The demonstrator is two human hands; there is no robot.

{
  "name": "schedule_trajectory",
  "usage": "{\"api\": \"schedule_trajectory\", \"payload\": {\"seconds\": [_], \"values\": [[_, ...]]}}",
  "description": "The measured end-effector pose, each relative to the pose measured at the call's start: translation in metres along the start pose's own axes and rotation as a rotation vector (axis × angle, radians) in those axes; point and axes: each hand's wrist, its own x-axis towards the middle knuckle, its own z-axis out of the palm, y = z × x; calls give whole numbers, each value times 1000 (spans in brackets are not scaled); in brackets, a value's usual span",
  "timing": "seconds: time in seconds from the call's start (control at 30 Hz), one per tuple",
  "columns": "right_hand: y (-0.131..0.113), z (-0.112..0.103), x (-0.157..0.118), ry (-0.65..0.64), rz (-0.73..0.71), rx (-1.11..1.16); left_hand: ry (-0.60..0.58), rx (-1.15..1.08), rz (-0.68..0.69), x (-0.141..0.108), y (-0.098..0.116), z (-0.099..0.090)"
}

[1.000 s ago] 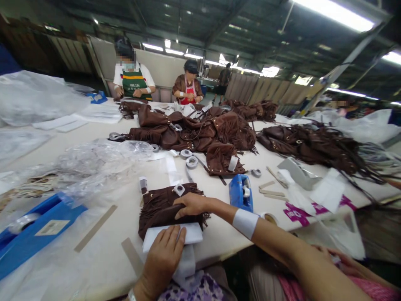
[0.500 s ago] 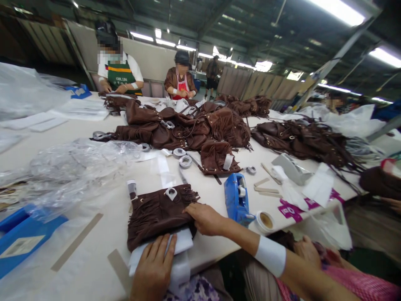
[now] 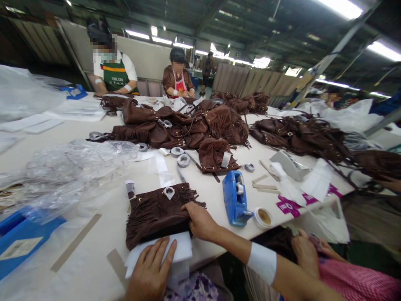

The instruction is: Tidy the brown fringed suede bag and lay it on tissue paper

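A dark brown fringed bag (image 3: 156, 213) lies on the table in front of me, its opening towards me. A folded white foam sheet (image 3: 181, 246) sits at that opening, partly against the dark lining. My left hand (image 3: 153, 265) grips the foam sheet, its fingers laid over the top and its thumb hidden. My right hand (image 3: 200, 219) is closed on the right-hand edge of the bag's opening, near the fringe. A wrapped metal ring (image 3: 168, 192) shows on the bag's upper edge, and a grey-white wrapped roll (image 3: 130, 189) stands by its left corner.
A blue tape dispenser (image 3: 234, 198) and a tape roll (image 3: 262, 218) stand to the right. Brown bags (image 3: 188, 125) are heaped across the middle. Clear plastic (image 3: 75, 163) and a blue tray (image 3: 28, 238) lie left. A co-worker's hands (image 3: 305, 251) are close by at the right.
The opening shows more dark lining above the foam sheet, which has shifted slightly left with my left hand. My right hand keeps its hold on the bag's edge.
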Motion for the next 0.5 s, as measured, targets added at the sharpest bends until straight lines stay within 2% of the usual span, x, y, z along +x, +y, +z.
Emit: {"api": "schedule_trajectory", "payload": {"seconds": [0.07, 0.17, 0.5], "values": [[4, -2, 0, -12, -29, 33, -8, 3, 5, -5, -1, -1], [10, -7, 0, -44, -82, 82, 1, 3, -63, -6, 1, 0], [24, -8, -1, -96, -201, 141, 2, 52, -103, 9, 18, 3]]}}
